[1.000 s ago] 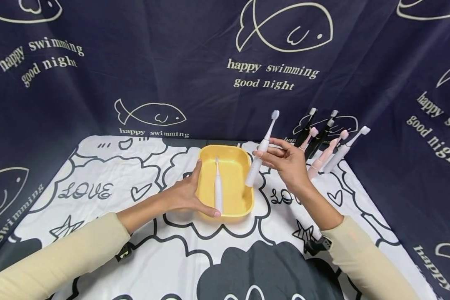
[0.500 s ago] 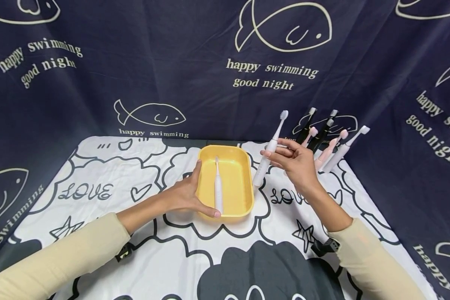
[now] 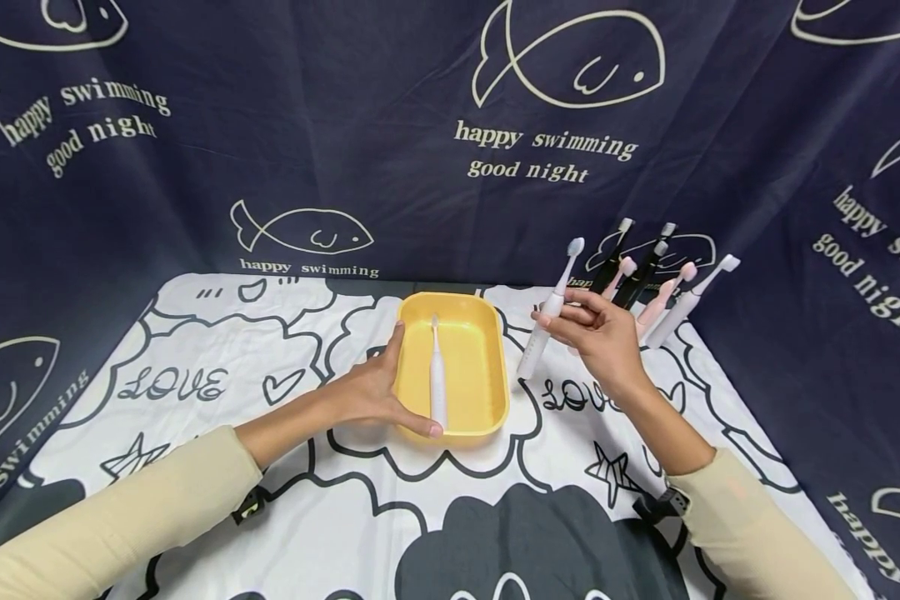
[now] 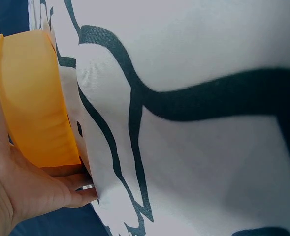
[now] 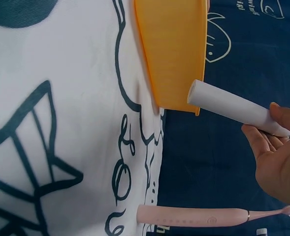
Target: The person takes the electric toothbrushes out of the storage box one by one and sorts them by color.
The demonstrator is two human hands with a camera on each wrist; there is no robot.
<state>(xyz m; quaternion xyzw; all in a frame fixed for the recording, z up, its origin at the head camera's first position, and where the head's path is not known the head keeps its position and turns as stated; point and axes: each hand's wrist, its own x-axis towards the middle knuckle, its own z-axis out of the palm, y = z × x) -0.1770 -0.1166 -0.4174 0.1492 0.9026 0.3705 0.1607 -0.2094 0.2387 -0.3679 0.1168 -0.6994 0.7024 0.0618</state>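
Two hands: left hand (image 3: 367, 392), right hand (image 3: 603, 333). One yellow tray (image 3: 487, 367). Toothbrushes, eight total: three white, one in tray (image 3: 437, 379), one held (image 3: 549, 312), one leaning at back (image 3: 692, 298); two pink (image 3: 662, 300); three black (image 3: 617, 250). One printed cloth (image 3: 195, 350).

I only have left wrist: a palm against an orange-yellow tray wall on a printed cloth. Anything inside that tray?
Observer: Yes, one white toothbrush lies lengthwise in the yellow tray, head pointing away from the person.
Operator: What's the right hand doing?
Observer: The right hand holds a second white toothbrush tilted, bristles up, to the right of the tray and outside it.
Operator: More brushes around?
Observer: Several pink, black and white brushes lean against the dark backdrop behind the right hand.
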